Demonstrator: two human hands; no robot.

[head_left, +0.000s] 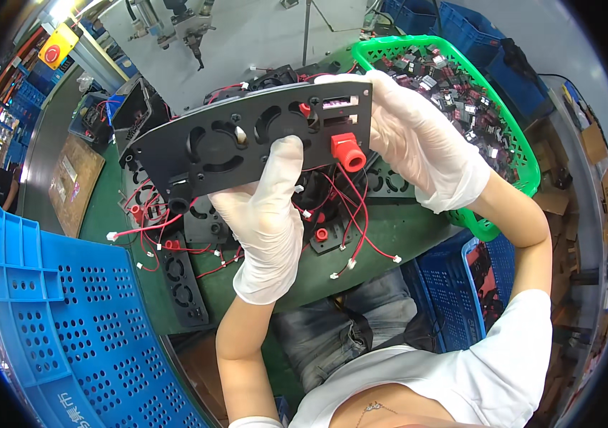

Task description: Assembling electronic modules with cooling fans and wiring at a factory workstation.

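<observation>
A long black rectangular panel with a smooth flat face is held up between the two hands, above the dark green bench, its left end lower than its right. Two round grilles of curved slots are cut into it, one just left of the left thumb, the other partly behind that thumb. Close to the right hand, the panel has small rectangular openings and a bright red round-mouthed socket standing out from the face; a black round socket sits at the opposite end, left of the left hand.

The left hand, in a thin white glove, is closed on the lower edge, thumb raised flat against the front, the fingers mostly hidden behind; its forearm rises from below. The right hand, gloved alike, is curled around the upper right corner, its forearm slanting in from the right. Red and black wires with white plugs hang below and between the hands. Behind the right hand stands a bright green plastic basket of small parts.
</observation>
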